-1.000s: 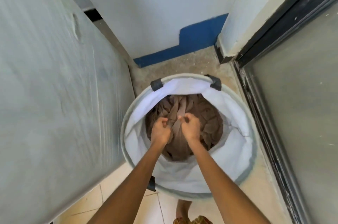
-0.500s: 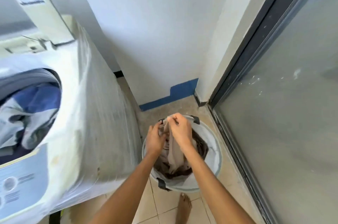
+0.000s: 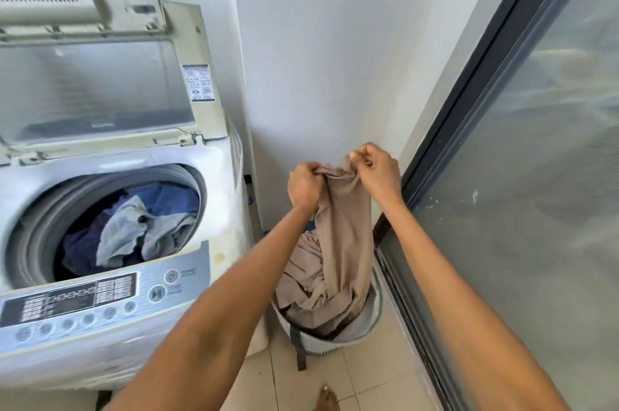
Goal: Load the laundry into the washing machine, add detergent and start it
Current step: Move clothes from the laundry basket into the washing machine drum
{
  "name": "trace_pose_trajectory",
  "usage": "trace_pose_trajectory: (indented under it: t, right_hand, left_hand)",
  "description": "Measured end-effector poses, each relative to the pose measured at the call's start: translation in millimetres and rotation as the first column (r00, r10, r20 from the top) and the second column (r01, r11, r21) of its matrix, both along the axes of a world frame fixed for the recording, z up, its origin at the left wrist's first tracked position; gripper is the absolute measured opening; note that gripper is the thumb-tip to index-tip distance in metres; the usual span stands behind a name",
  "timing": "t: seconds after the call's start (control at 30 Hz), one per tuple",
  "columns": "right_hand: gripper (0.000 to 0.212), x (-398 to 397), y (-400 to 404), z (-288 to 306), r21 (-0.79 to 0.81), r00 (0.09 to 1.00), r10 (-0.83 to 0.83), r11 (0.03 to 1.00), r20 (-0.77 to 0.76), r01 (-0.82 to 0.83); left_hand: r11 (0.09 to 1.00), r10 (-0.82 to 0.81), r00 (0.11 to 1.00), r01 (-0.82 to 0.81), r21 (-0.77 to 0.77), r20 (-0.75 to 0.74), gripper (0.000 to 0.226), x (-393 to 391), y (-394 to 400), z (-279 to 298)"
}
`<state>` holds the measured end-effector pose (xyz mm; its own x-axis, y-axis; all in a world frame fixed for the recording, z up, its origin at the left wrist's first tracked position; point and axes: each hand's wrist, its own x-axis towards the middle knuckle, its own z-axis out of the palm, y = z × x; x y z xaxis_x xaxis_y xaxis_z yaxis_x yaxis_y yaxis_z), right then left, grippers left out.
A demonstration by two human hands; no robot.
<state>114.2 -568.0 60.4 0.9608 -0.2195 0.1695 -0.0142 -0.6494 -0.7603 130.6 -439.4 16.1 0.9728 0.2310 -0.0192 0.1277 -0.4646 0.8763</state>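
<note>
Both hands hold the same beige garment (image 3: 341,226) by its top edge: the left hand (image 3: 305,187) has its grip bunched round one fold, the right hand (image 3: 376,172) pinches the other. A second ago those hands were down inside the laundry basket (image 3: 365,330) on the floor; now they are raised well above its rim, and the cloth hangs between them with its tail still in the basket. The washing machine (image 3: 214,176) stands to the left, lid up, its drum already holding blue and grey clothes (image 3: 134,229). Judging by this, loading is under way; detergent and start remain.
</note>
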Motion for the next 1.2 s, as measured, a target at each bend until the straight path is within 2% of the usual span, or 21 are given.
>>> trace_pose_trajectory:
  t: [0.1,0.17,0.23,0.33,0.43,0.5,0.53,0.6,0.67,0.73,0.77,0.83,0.87,0.9,0.97,1.0,1.1,1.2]
  right_hand:
    - [0.018,-8.5,-5.2,15.3,-0.219,0.985,0.055,0.972,-0.161,-0.090]
    - [0.027,-16.9,-7.5,22.9,-0.402,0.953,0.063,0.897,-0.297,-0.184]
    - [0.043,-26.0,-8.6,33.0,-0.481,0.953,0.038,0.857,-0.302,-0.187]
    - [0.058,-34.7,-5.4,44.2,-0.431,0.985,0.062,0.893,-0.160,-0.126]
    - [0.063,-41.8,4.0,46.2,-0.382,0.977,0.059,0.914,-0.204,-0.135]
    - [0.046,-44.6,9.7,42.0,-0.310,0.986,0.001,0.949,-0.168,-0.054]
    - [0.035,-46.1,12.1,40.2,-0.209,0.991,-0.032,0.978,-0.131,0.004]
    - [0.035,-50.1,15.5,39.7,-0.075,0.995,-0.070,0.995,-0.065,0.065]
    - [0.035,-53.5,18.3,59.9,-0.054,0.994,-0.099,0.993,0.036,0.101]
    - [0.035,-50.5,13.8,106.5,-0.003,0.952,-0.223,0.974,0.209,0.228]
    - [0.034,-45.6,9.4,137.8,0.012,0.914,-0.274,0.959,0.298,0.284]
    - [0.029,-32.8,2.9,198.3,0.103,0.895,-0.234,0.972,0.379,0.211]
    - [0.027,-24.3,2.9,217.6,0.137,0.911,-0.166,0.983,0.378,0.122]
    - [0.028,-17.4,4.6,224.6,0.094,0.929,-0.105,0.993,0.355,0.076]
    - [0.032,-5.8,8.8,211.3,-0.057,0.960,-0.055,0.996,0.274,0.073]
    - [0.034,-1.7,10.0,197.0,-0.066,0.968,-0.061,0.995,0.245,0.079]
    - [0.032,-3.4,12.3,163.8,0.041,0.980,-0.053,0.998,0.192,0.046]
    - [0.028,-7.8,10.1,161.5,0.083,0.981,-0.069,0.995,0.181,0.055]
  left_hand:
    - [0.998,-0.044,0.998,0.043,0.041,0.034,0.033,-1.9,2.1,39.6]
    - [0.994,-0.080,0.995,0.074,0.083,0.063,0.033,-9.1,4.9,55.6]
    - [0.993,-0.088,0.992,0.081,0.084,0.086,0.032,-10.5,10.7,70.8]
    - [0.999,-0.044,0.985,0.043,0.013,0.164,0.031,-5.1,17.0,111.3]
    - [0.994,-0.084,0.952,0.100,-0.041,0.295,0.032,-3.2,7.2,167.5]
    - [0.981,-0.068,0.925,0.131,-0.144,0.374,0.034,-3.8,0.2,199.3]
    - [0.969,-0.045,0.916,0.137,-0.205,0.399,0.034,-2.7,-0.6,210.5]
    - [0.958,-0.036,0.914,0.147,-0.245,0.405,0.034,2.8,4.2,220.5]
    - [0.979,-0.138,0.934,0.179,-0.097,0.330,0.029,11.3,17.6,213.3]
    - [0.967,-0.246,0.958,0.231,0.110,0.149,0.021,15.7,35.4,192.2]
    - [0.956,-0.271,0.960,0.261,0.133,0.063,0.014,15.0,42.1,180.3]
    - [0.958,-0.283,0.959,0.282,0.041,0.002,0.023,8.2,45.7,163.7]
    - [0.953,-0.302,0.953,0.302,0.010,-0.004,0.028,6.3,42.4,159.9]
    - [0.937,-0.349,0.937,0.350,0.009,-0.024,0.028,3.3,37.4,159.4]
    - [0.893,-0.442,0.892,0.447,0.042,-0.100,0.027,-1.8,26.9,160.9]
    - [0.879,-0.462,0.878,0.473,0.070,-0.127,0.025,-3.8,24.9,160.6]
    - [0.849,-0.469,0.863,0.499,0.175,-0.186,0.022,-2.5,33.0,147.0]
    - [0.779,-0.585,0.780,0.617,0.115,-0.220,0.039,-0.2,42.7,138.9]
